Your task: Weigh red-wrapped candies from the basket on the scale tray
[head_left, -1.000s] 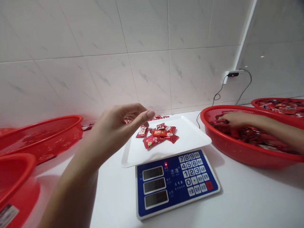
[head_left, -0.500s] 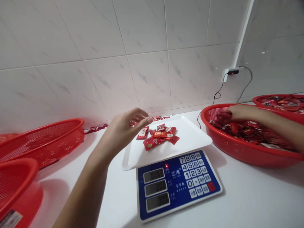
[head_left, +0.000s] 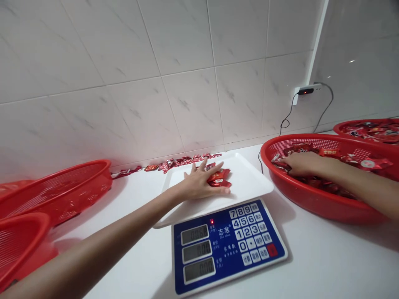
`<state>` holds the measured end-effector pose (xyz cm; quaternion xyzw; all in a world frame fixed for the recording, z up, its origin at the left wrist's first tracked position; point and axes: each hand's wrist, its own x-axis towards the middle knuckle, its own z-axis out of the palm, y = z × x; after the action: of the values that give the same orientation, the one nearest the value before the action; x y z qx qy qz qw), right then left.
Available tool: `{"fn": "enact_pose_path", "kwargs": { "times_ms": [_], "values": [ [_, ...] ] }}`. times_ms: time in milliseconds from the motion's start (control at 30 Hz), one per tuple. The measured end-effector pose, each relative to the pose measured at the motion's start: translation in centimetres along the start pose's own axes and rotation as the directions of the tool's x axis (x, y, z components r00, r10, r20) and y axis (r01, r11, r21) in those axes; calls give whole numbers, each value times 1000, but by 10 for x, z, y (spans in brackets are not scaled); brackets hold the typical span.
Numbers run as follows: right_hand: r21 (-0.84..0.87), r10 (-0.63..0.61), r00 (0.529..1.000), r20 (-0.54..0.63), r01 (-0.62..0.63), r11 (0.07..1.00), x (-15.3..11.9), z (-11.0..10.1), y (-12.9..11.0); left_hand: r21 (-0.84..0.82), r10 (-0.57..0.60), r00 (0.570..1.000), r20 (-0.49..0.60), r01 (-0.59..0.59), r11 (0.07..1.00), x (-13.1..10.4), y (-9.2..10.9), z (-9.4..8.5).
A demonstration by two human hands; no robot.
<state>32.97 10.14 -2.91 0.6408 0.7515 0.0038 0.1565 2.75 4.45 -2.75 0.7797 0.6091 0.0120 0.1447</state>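
On the white tray (head_left: pixel 249 182) of a blue digital scale (head_left: pixel 227 245) lie several red-wrapped candies (head_left: pixel 220 178). My left hand (head_left: pixel 202 180) is spread over them, fingers apart, covering part of the pile. At the right, my right hand (head_left: pixel 301 163) reaches into a red basket (head_left: pixel 327 207) filled with wrapped candies (head_left: pixel 370 164). Its fingers curl down among the wrappers, and their tips are hidden, so what they hold cannot be made out.
A row of wrapped candies (head_left: pixel 177 163) lies along the wall behind the tray. Red baskets (head_left: pixel 77 187) stand at the left, and another filled basket (head_left: pixel 370 128) is at the far right. A cable (head_left: pixel 285 122) hangs from a wall socket.
My left hand has moved right and down onto the candies on the tray, its fingers spreading. My right hand has gone lower into the basket; the red wrapper at its fingers no longer shows there.
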Motion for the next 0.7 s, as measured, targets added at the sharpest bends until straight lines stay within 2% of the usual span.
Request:
{"fn": "enact_pose_path", "kwargs": {
  "times_ms": [67,133,233,567,700],
  "values": [
    [10,-5,1000,12,5,1000,-2,0,0,-6,80,995,-64,-81,997,3,10,6],
    [24,-20,1000,16,20,1000,-3,-1,1,-27,164,971,-176,-171,985,2,17,13],
    [48,-35,999,21,34,998,-5,-3,1,-16,208,930,-304,-223,975,-4,20,22],
    [97,-59,998,12,58,994,-10,-5,3,-45,251,901,-355,-285,957,-16,7,15],
    [91,-64,998,4,63,994,-11,-4,1,-180,168,907,-385,-253,951,-10,6,2]
  ]
}}
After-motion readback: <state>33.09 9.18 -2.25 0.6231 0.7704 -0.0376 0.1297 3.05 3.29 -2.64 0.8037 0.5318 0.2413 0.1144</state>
